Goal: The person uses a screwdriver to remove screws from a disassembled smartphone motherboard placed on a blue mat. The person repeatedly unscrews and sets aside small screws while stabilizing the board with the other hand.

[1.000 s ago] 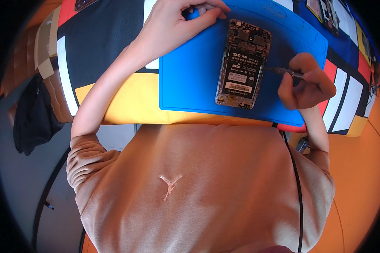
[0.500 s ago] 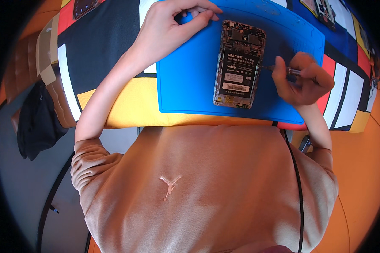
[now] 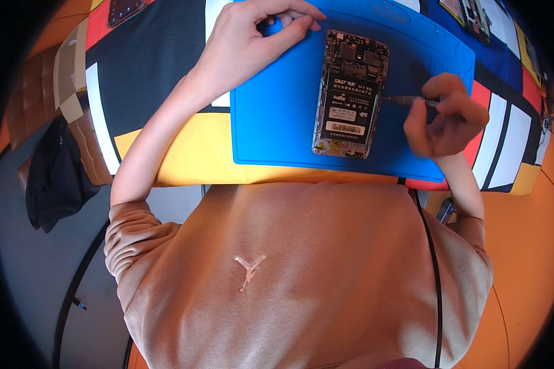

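Observation:
On the blue mat [image 3: 271,132] lies a phone [image 3: 351,95] without its back cover, its circuit board at the far end and a dark labelled battery in the middle. Between the fingers of my right hand [image 3: 452,120] is a slim screwdriver [image 3: 415,101]. Its tip meets or nearly meets the phone's right edge, about midway along the battery. My left hand [image 3: 261,34] rests on the mat beyond the phone's far left corner. Its fingers are loosely bent, with a gap to the thumb, and it holds nothing that I can see.
A patterned cloth [image 3: 154,67] covers the table beneath the mat. Another phone [image 3: 123,11] lies at the far left, and an opened device [image 3: 468,18] at the far right. A black cable [image 3: 436,258] hangs down over my shirt. A black bag [image 3: 61,175] is off the table's left side.
My right thumb has shifted down and away from the screwdriver, and the hand has moved slightly right. The screwdriver tip stays by the phone's edge. My left hand keeps its place.

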`<move>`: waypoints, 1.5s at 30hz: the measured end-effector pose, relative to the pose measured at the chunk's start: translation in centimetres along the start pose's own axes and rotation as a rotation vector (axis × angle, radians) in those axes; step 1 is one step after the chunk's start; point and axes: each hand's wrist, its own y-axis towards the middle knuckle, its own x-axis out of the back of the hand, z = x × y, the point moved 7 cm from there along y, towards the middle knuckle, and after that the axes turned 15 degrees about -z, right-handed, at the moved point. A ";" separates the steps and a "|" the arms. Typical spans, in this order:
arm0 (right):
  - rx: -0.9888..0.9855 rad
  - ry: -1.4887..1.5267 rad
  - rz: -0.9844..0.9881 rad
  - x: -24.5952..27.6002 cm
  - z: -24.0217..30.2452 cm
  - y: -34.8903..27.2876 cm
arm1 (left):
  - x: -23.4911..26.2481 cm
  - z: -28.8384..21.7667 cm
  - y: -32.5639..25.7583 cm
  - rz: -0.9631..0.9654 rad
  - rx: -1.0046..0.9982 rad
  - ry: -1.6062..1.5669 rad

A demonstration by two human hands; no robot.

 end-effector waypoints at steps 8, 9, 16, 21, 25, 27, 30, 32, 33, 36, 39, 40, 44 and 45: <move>0.020 -0.026 -0.043 0.4 -0.5 0.0 | 0.1 0.2 -0.1 -0.002 -0.018 0.016; 0.080 -0.002 -0.042 0.2 -0.2 0.1 | 0.0 0.2 -0.1 -0.002 -0.023 0.015; -0.034 0.090 0.020 -0.3 -0.1 0.9 | 0.0 0.2 -0.1 0.007 -0.020 0.019; -0.058 0.071 -0.021 -0.3 0.0 0.7 | -0.1 0.4 -0.2 0.010 0.002 0.021; -0.030 0.102 0.047 -0.4 0.1 0.7 | -0.1 0.4 0.0 -0.014 -0.042 -0.012; -0.018 0.139 0.064 -0.5 0.1 0.6 | 0.0 0.5 -0.2 0.003 -0.023 0.021; -0.039 0.115 -0.009 -0.4 -0.1 0.6 | 0.0 0.5 -0.1 0.001 -0.038 0.052; -0.031 0.077 -0.018 -0.6 -0.2 0.6 | -0.2 0.3 0.2 0.001 -0.076 0.016; -0.056 0.091 -0.031 -0.4 -0.3 0.7 | -0.2 0.1 0.3 -0.002 -0.094 0.000; -0.039 0.058 0.051 -0.5 -0.1 0.8 | 0.1 0.3 -0.1 0.000 -0.032 0.028; -0.021 -0.014 0.074 -0.4 0.0 0.7 | 0.0 0.3 -0.2 0.003 -0.072 0.042; -0.021 -0.023 0.043 -0.5 0.0 0.6 | 0.0 0.4 -0.2 -0.009 -0.071 0.015; 0.031 0.065 0.012 -0.4 0.2 0.5 | -0.2 0.8 0.0 0.014 -0.207 -0.015; 0.029 0.098 0.013 -0.4 0.2 0.5 | -0.3 0.9 -0.1 0.040 -0.261 0.047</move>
